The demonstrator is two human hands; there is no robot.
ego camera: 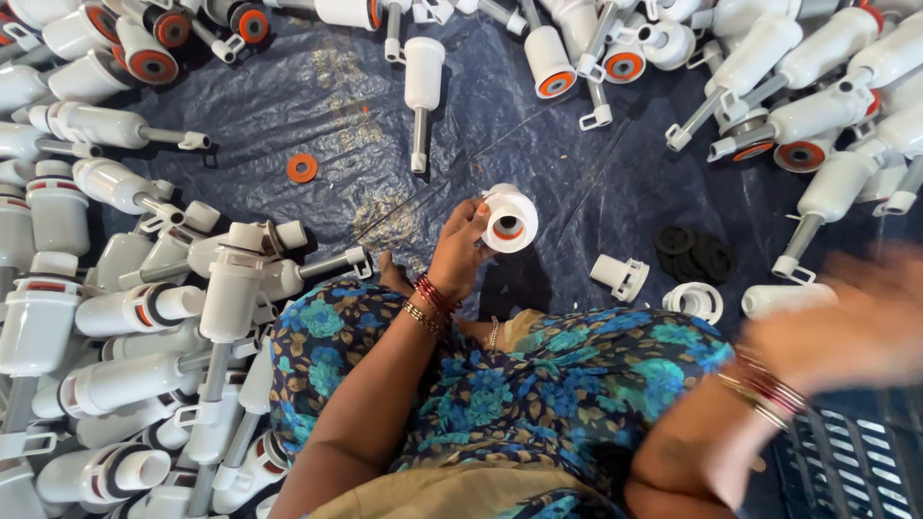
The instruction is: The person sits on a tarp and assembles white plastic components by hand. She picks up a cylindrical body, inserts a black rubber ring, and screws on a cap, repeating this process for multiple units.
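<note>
Blue-teal floral dress w/ tan cloth, red & gold bangles on both wrists, maybe anklet.

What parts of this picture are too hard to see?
- Head view: the right hand is smeared by motion blur, so whether it holds anything cannot be told.
- The left hand covers part of the white plastic cylinder.
- The black discs are too dark to count.
- The blue crate is cut off by the frame's corner.
</note>
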